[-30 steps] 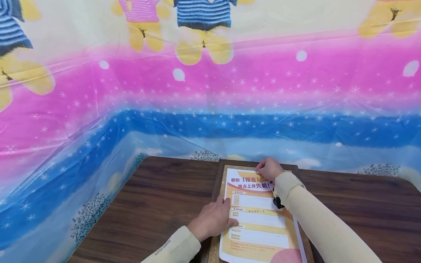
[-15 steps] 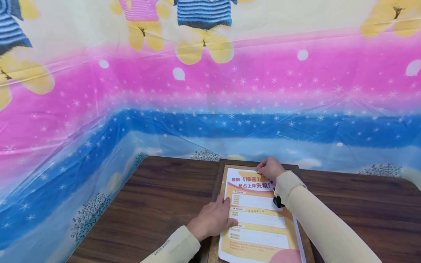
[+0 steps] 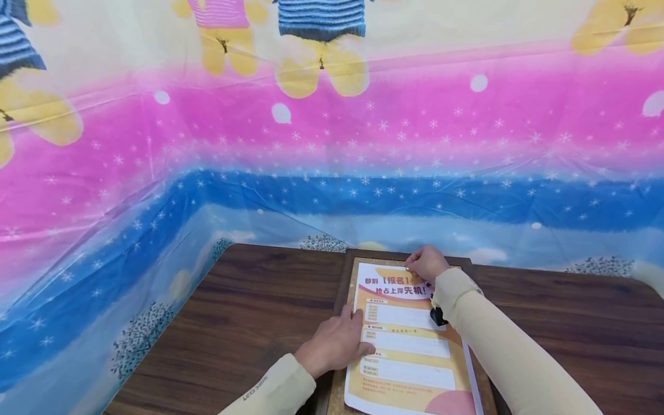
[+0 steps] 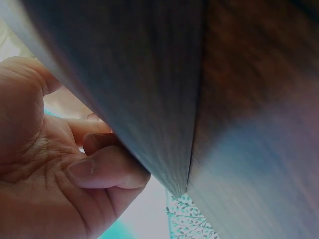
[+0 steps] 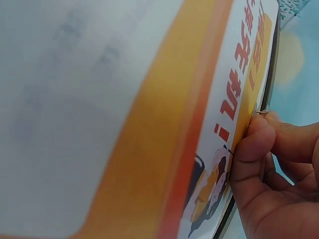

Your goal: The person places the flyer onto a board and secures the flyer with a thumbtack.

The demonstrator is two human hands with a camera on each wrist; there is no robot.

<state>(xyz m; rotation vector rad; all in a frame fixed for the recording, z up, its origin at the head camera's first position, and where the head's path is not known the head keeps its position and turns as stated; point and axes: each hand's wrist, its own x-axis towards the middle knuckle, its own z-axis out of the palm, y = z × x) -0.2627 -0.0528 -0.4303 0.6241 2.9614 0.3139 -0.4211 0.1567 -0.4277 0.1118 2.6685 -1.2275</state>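
1. A printed flyer [image 3: 410, 340], orange and white with red Chinese lettering up top, lies flat on a brown clipboard [image 3: 346, 282], which sits on a dark wood-grain table [image 3: 249, 311] near the table's back edge, roughly in the middle.
2. The left hand [image 3: 334, 346] rests palm down on the flyer's left edge, about halfway along the sheet. The fingers look fairly straight and relaxed, with the fingertips over the paper and the rest of the hand over the board's edge and the table. It presses on the sheet rather than grabbing it.
3. The left wrist view is mostly a blurry slab of wood grain right up against the lens, with the thumb [image 4: 107, 169] and palm below it. Can't make out much more from there.
4. The right hand [image 3: 426, 264] is at the top of the flyer, fingers curled. In the right wrist view the thumb [image 5: 254, 144] sits against the top edge of the paper, right by a small metal bit [image 5: 260, 112] at the clipboard's rim. It looks like a pinch on the sheet's top edge.
5. Both arms wear cream sleeves [image 3: 487, 340], and a small black thing [image 3: 437, 316] sits under the right wrist.
6. Behind the table hangs a colourful plastic sheet [image 3: 332, 144] with pink and blue bands, stars and cartoon bears.
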